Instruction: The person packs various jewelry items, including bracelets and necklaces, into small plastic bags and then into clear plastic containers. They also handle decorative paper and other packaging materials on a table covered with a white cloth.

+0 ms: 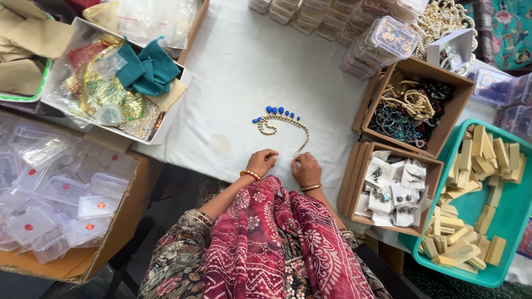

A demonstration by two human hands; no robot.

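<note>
A gold chain necklace with blue drop beads (280, 119) lies curved on the white cloth-covered table (244, 72). One end of the chain runs down to my right hand (306, 169), whose fingertips pinch or touch it near the table's front edge. My left hand (260, 163) rests beside it with fingers curled; whether it holds anything I cannot tell. Both wrists wear bangles. A red patterned scarf covers my lap below the hands.
Right of the hands stand cardboard boxes of packeted earrings (390, 191) and tangled bead jewellery (410, 105), and a teal tray of wooden blocks (482, 194). Stacked clear containers (382, 41) sit at the back. Left: a box of fabric pouches (119, 83) and a carton of small plastic boxes (61, 199).
</note>
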